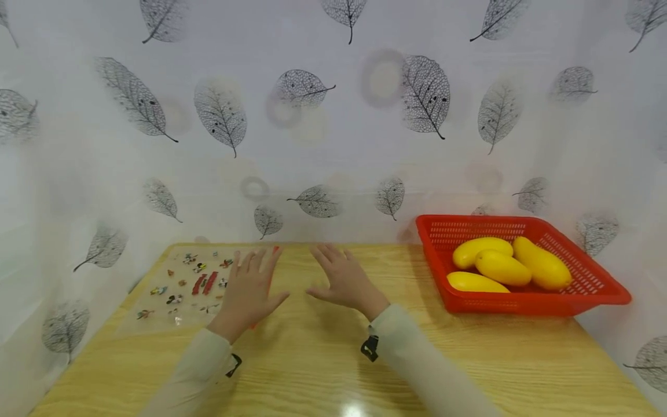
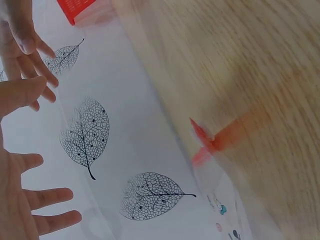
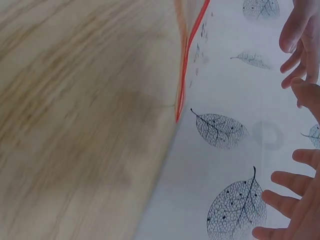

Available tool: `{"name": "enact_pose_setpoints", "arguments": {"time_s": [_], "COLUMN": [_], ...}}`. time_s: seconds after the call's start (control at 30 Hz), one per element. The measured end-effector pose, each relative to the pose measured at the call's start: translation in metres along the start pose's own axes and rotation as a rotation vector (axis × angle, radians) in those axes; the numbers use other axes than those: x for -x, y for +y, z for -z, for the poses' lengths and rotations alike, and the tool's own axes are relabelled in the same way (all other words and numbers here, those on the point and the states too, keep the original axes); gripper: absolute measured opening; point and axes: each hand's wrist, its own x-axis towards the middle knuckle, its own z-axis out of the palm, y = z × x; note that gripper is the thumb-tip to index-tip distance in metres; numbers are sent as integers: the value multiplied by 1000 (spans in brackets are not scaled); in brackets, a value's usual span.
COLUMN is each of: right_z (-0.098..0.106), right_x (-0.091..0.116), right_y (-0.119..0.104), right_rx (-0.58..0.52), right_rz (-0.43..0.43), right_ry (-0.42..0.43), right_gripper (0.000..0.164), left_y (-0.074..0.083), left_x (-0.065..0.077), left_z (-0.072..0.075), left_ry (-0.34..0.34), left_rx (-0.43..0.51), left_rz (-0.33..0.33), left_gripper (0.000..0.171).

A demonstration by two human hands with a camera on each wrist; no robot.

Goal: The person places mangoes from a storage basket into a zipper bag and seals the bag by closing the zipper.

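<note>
My left hand (image 1: 249,295) hovers with spread fingers near the right side of a clear plastic bag (image 1: 138,301) printed with small colourful pictures. The bag lies on the left of the table, and its red edge strip (image 1: 269,272) shows partly behind that hand. My right hand (image 1: 346,282) is held over the middle of the table, fingers extended and thumb pointing left. Nothing is in either palm. Both wrist views show the hands raised and apart from the table; the red strip (image 2: 202,134) stands up a little in the left wrist view.
A red plastic basket (image 1: 526,304) with perforated walls stands at the right, holding several smooth yellow mango-like fruits (image 1: 502,267). Behind the wood-grain table (image 1: 312,370) hangs a white curtain (image 1: 344,156) with dark leaf prints. Dark bands (image 1: 370,347) circle the wrists.
</note>
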Motion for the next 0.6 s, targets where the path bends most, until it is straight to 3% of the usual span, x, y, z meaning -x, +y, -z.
{"name": "enact_pose_setpoints", "arguments": {"time_s": [0.33,0.6], "right_z": [-15,-18], "right_x": [-8,-11], "right_y": [-19,-30], "right_rx": [21,35], "right_rz": [39,66], "right_ry": [-54,-101], "right_gripper": [81,79], "left_y": [-1,-7], "left_x": [13,25], "left_z": [7,5], "left_ry": [-36,-40], "left_rx": [12,-16], "left_rz": [-8,-45], "left_gripper": [94,92]}}
